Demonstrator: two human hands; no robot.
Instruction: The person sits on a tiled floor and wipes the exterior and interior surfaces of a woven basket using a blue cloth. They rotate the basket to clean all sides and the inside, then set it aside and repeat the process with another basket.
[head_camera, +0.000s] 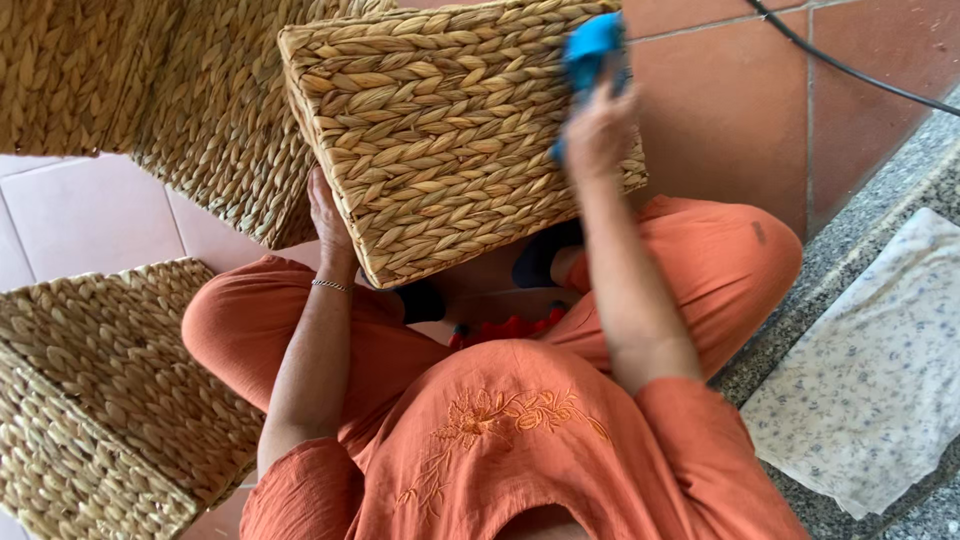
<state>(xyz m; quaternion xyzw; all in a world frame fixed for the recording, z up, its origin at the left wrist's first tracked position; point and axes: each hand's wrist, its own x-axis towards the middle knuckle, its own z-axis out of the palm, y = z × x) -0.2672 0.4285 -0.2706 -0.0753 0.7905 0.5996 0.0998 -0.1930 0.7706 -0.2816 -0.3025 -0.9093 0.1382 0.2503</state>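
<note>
while we sit cross-legged on the tiles, the woven basket (440, 130) is tipped up over our lap. our left hand (328, 215) grips its lower left edge, fingers tucked behind the weave. our right hand (598, 130) presses a blue cloth (592, 50) against the basket's upper right corner, clenched around it. more baskets sit left of it: one down low (100, 390), others up top (150, 80). right of the basket a flowery white cloth (870, 370) lies on the stone step, with a black cable (850, 70) above. risk as we see it: with one edge held, a hard push could twist the basket loose, or the cloth snags on the weave. no packages, labels or signs visible.
</note>
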